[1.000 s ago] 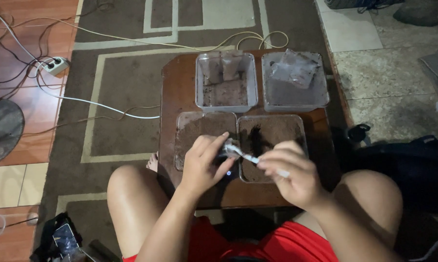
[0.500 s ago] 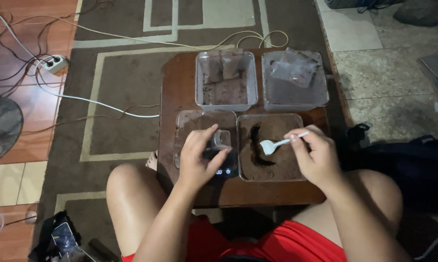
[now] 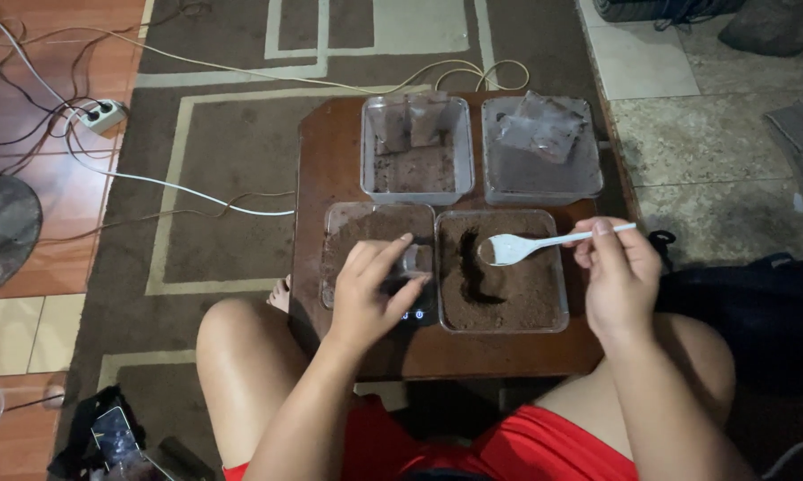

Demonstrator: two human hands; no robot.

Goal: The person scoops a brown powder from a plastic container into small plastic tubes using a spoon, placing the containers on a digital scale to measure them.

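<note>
My left hand point(image 3: 370, 294) grips a small clear plastic bag point(image 3: 412, 259) held over a small black digital scale point(image 3: 410, 307) on the dark wooden table point(image 3: 317, 169). My right hand point(image 3: 617, 272) holds a white plastic spoon point(image 3: 526, 246) by its handle, the bowl hovering over a clear tub of brown powder point(image 3: 499, 285) with a dark furrow in it. Left of that tub lies a clear lid or tray dusted with powder point(image 3: 357, 233).
Two clear tubs stand at the table's back: one point(image 3: 417, 151) with upright small bags, one point(image 3: 540, 147) with filled bags. Cables and a power strip point(image 3: 99, 116) lie on the patterned rug at left. A fan base point(image 3: 1, 232) sits far left; a phone point(image 3: 112, 436) lies bottom left.
My right hand drew the spoon away from the bag, moving right and up over the powder tub. My left hand stayed over the scale with the bag.
</note>
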